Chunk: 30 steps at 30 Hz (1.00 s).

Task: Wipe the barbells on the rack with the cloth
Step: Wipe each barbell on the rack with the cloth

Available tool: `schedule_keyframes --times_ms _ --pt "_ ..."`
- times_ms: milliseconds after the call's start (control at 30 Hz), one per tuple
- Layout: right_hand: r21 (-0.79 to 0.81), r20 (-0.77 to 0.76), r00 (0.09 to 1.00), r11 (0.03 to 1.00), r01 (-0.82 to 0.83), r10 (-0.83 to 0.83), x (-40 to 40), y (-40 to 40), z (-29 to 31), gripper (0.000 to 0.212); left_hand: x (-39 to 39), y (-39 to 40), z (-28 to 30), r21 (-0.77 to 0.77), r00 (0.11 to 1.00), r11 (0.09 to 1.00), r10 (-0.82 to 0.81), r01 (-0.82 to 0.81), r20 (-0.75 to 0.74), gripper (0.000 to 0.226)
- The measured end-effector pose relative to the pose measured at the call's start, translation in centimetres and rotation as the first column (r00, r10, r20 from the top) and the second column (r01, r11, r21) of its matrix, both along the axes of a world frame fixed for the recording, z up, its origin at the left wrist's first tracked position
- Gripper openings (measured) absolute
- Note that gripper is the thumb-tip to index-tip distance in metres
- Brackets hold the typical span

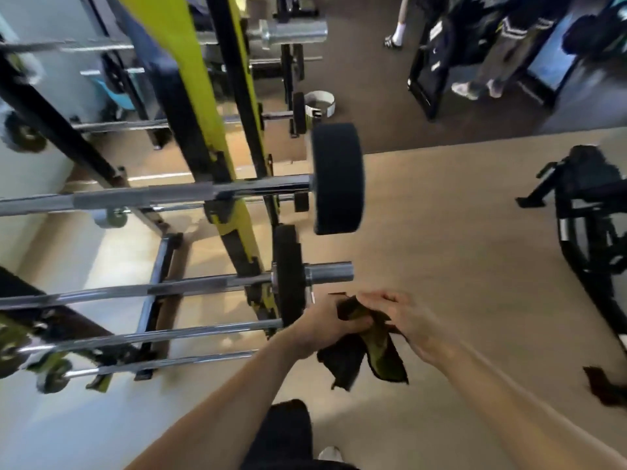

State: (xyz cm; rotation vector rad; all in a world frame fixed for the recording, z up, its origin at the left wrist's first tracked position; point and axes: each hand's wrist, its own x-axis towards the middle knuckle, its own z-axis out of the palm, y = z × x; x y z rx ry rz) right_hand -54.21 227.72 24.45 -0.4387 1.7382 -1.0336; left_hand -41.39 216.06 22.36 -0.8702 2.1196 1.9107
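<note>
A dark cloth with an olive-green side (376, 354) hangs between both hands low in the frame. My left hand (322, 325) grips its upper left part and my right hand (403, 320) pinches its upper right part. Both hands are just right of and below the rack. The yellow and black rack (234, 205) holds several chrome barbells laid across it. One barbell (152, 196) carries a thick black plate (336, 179). The barbell below it (190, 286) has a thin black plate (288, 276) and a bare sleeve end (329, 271) just above my left hand.
A black exercise machine (590, 212) stands on the tan floor at the right. A dark scrap (607, 385) lies on the floor at the far right. People's legs and black equipment frames (427, 76) are at the top right. My dark trouser leg (288, 432) shows at the bottom.
</note>
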Motion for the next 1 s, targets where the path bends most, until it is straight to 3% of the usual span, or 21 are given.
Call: schedule_keyframes --times_ms 167,267,367,467,600,833,1000 --pt "0.066 -0.136 0.991 0.998 -0.004 0.013 -8.1 -0.3 -1.7 0.009 -7.0 0.3 -0.7 0.007 1.0 1.0 0.01 -0.01 0.014 0.038" --pt "0.109 -0.131 0.99 0.994 -0.031 0.045 -13.3 -2.4 -2.4 0.012 -11.5 -0.2 -1.5 0.086 0.997 0.994 0.073 -0.07 -0.031 0.035" --pt "0.192 -0.131 0.984 0.977 -0.093 0.119 -19.1 -4.9 -3.5 0.013 -16.8 -1.3 -3.3 0.089 0.977 0.973 0.213 -0.212 -0.003 0.051" --pt "0.229 -0.091 0.965 0.949 -0.219 0.245 -24.8 -7.1 -3.8 0.008 -22.0 -2.9 -4.7 0.081 0.957 0.954 0.29 -0.288 -0.011 0.037" --pt "0.24 -0.093 0.933 0.917 -0.318 0.348 -31.1 -10.3 -3.5 0.021 -27.8 -4.8 -4.2 0.004 0.931 0.931 0.365 -0.365 -0.014 0.019" --pt "0.268 -0.076 0.846 0.828 -0.492 0.528 -41.1 -18.8 -4.1 0.017 -36.2 -9.5 -3.5 -0.097 0.826 0.825 0.562 -0.557 0.043 0.017" --pt "0.301 -0.134 0.762 0.758 -0.578 0.634 -50.0 -25.7 -4.9 0.017 -44.8 -13.6 -3.7 -0.202 0.696 0.692 0.715 -0.693 0.061 0.012"
